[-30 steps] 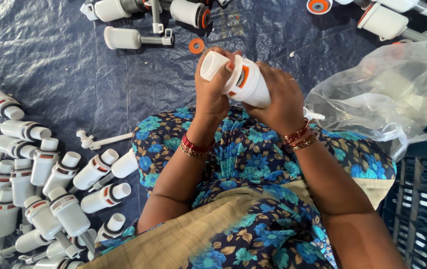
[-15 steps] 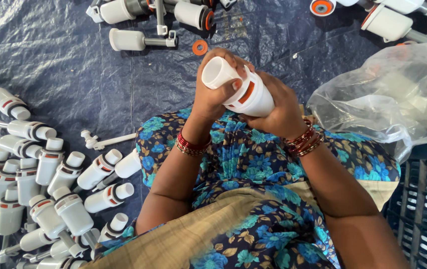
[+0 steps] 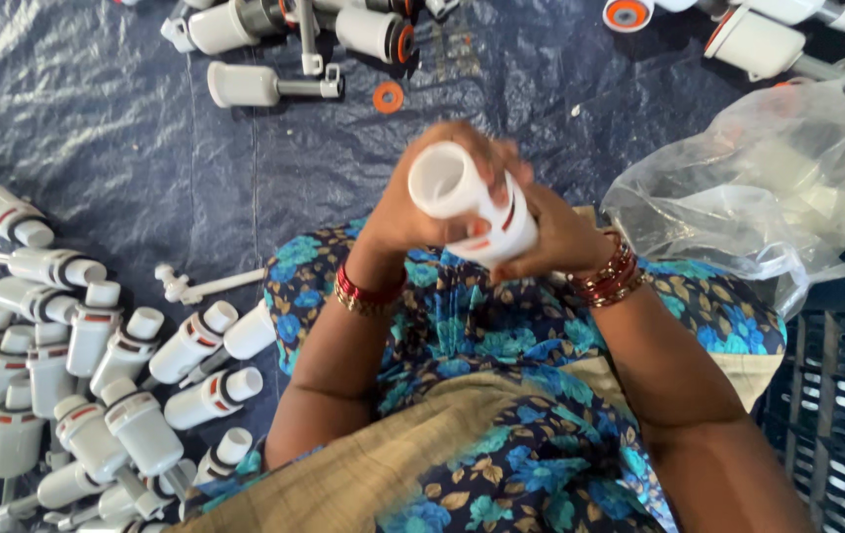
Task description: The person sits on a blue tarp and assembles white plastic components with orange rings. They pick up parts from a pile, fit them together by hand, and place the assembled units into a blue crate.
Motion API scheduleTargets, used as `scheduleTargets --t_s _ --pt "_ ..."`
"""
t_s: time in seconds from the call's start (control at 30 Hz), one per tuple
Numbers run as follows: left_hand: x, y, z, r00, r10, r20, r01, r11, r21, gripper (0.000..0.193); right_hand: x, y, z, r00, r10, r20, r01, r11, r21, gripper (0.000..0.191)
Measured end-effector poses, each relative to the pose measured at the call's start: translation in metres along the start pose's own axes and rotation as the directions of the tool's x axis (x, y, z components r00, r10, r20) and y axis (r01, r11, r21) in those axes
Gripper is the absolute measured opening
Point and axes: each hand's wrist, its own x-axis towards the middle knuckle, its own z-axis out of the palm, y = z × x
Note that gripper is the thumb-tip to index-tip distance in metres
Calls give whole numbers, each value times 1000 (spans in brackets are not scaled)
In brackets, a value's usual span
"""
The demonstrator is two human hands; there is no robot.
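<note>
Both my hands hold one white plastic cylinder (image 3: 467,202) with an orange ring, raised above my lap with its open end turned up toward me. My left hand (image 3: 412,212) wraps its left side and my right hand (image 3: 551,237) grips its lower right part. Red bangles sit on both wrists. My lap is covered by blue floral cloth (image 3: 501,336).
A pile of similar white cylinders (image 3: 97,365) lies on the dark tarp (image 3: 116,148) at left. More white parts (image 3: 284,30) and a loose orange ring (image 3: 388,97) lie at the top. A clear plastic bag (image 3: 748,188) sits at right beside a blue crate (image 3: 837,395).
The cylinder has been tilted so its open end faces up toward me, and both hands have shifted slightly around it.
</note>
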Motion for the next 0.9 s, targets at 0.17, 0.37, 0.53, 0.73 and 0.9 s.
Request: scheduleTargets --t_s 0.17,0.37,0.53,0.73,0.9 --pt "-1 -8 13 883 -16 -469 90 987 135 45 2 3 7 886 -312 -343 -75 634 -770 96" --pt "6 -2 7 993 10 -114 -9 1000 8 35 5 -9 7 980 -107 -167 20 892 -451 97" --pt "5 -27 35 688 5 -725 64 996 67 33 14 -22 24 799 -440 -409 -162 498 -852 87" --pt "-3 -41 -5 973 -36 -226 -5 985 -175 30 13 -23 3 959 -73 -275 -93 835 -543 78" --pt "-1 -67 22 633 -61 -772 17 998 -65 37 15 7 29 817 -373 -440 -277 416 -866 75"
